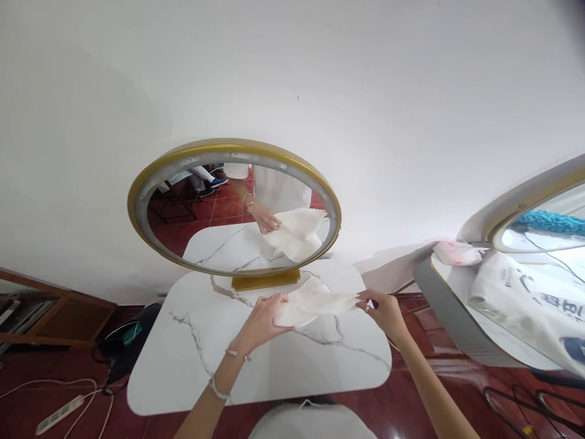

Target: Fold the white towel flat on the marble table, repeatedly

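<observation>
A white crumpled cloth (315,299) is stretched between both my hands above a white marble-patterned table (192,347). My left hand (262,320) grips the cloth's left end with fingers closed around it. My right hand (384,311) pinches the cloth's right edge between thumb and fingers. Just behind the cloth stands a round gold-framed mirror (137,195) on a gold base (265,280). The mirror reflects a hand holding the cloth.
A second table at the right carries a white printed bag (530,299), a small pink-white pack (457,252) and another mirror (539,225). On the red tiled floor lie a white power strip (59,414), cables and a dark bag (130,347).
</observation>
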A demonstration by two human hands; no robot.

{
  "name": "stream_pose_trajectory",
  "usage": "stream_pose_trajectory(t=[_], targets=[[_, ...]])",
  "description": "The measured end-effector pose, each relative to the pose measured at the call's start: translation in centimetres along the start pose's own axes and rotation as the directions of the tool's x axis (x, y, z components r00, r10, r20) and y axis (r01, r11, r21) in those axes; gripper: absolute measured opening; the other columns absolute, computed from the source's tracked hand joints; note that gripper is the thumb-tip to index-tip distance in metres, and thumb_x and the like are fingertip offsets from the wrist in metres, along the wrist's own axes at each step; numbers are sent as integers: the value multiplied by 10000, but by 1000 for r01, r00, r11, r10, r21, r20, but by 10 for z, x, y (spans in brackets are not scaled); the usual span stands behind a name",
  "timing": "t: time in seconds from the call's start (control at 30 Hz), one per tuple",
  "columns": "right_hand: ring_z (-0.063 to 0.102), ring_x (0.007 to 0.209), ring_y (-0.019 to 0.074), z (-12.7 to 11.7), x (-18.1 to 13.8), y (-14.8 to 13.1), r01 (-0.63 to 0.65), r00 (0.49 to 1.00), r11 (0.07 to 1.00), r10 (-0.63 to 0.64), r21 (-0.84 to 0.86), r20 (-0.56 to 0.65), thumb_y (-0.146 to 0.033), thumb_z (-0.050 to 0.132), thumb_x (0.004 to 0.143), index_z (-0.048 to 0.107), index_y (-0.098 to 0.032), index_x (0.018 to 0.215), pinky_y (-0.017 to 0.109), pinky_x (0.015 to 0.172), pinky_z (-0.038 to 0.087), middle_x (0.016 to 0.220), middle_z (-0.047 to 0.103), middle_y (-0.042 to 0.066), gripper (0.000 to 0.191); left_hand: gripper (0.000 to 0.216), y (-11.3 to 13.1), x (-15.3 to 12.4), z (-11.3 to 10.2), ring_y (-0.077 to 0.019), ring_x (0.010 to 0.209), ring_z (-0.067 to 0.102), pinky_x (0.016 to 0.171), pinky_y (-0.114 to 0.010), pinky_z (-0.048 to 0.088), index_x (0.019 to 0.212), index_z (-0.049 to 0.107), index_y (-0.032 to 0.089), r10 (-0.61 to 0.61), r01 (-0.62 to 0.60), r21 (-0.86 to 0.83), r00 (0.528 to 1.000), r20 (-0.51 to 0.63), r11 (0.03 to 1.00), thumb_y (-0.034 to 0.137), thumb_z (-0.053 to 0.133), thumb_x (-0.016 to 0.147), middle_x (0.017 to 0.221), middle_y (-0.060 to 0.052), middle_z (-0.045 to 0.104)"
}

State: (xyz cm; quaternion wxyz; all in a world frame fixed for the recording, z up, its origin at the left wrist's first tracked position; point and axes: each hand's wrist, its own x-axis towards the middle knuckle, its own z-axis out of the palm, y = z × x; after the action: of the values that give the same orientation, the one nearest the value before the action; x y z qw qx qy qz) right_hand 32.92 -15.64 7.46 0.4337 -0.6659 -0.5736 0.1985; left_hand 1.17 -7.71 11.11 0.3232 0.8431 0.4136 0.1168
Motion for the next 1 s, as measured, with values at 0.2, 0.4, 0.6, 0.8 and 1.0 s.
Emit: stream_pose_trajectory(t=[0.2, 0.4, 0.6, 0.8, 1.0], targets=[[610, 616, 184, -29, 29, -20, 19, 993, 994, -6, -106, 121, -618, 586, 777, 700, -221, 730, 300, 593, 482, 734, 711, 47, 416, 338, -14, -18, -13, -253, 996, 572, 871, -371, 455, 1071, 578, 256, -85, 86, -47, 996, 16, 995, 502, 567, 839, 1121, -40, 649], [629, 669, 185, -49, 47, -38, 95, 977, 978, -56, -186, 207, -616, 535, 827, 691, -231, 765, 290, 610, 472, 788, 722, 38, 420, 258, -25, -33, -21, -196, 834, 603, 815, -325, 478, 845, 585, 241, -2, 0, -29, 996, -85, 1000, 428, 427, 926, 890, -22, 679], [637, 691, 192, -63, 67, -59, 146, 968, 975, -106, -168, 226, -675, 521, 809, 638, -224, 743, 308, 664, 497, 755, 703, 48, 471, 300, -32, -30, -53, -185, 809, 659, 782, -297, 511, 779, 686, 238, 11, -17, -94, 998, -66, 995, 461, 522, 895, 863, -21, 726], [623, 678, 173, -110, 51, -92, 208, 971, 942, -167, -263, 170, -619, 576, 815, 606, -255, 878, 282, 592, 504, 818, 690, 57, 370, 195, 12, -47, -111, -150, 718, 654, 656, -237, 517, 793, 689, 268, 128, -113, 71, 954, -271, 991, 413, 579, 861, 794, 9, 710], [627, 538, 165, -148, 8, -105, 187, 951, 947, -107, -262, 292, -492, 613, 828, 711, -313, 958, 250, 431, 503, 769, 715, 68, 241, 164, 63, -85, -128, -77, 456, 501, 473, -193, 426, 960, 659, 285, 108, -63, 207, 972, -210, 976, 344, 523, 889, 761, 39, 665]])
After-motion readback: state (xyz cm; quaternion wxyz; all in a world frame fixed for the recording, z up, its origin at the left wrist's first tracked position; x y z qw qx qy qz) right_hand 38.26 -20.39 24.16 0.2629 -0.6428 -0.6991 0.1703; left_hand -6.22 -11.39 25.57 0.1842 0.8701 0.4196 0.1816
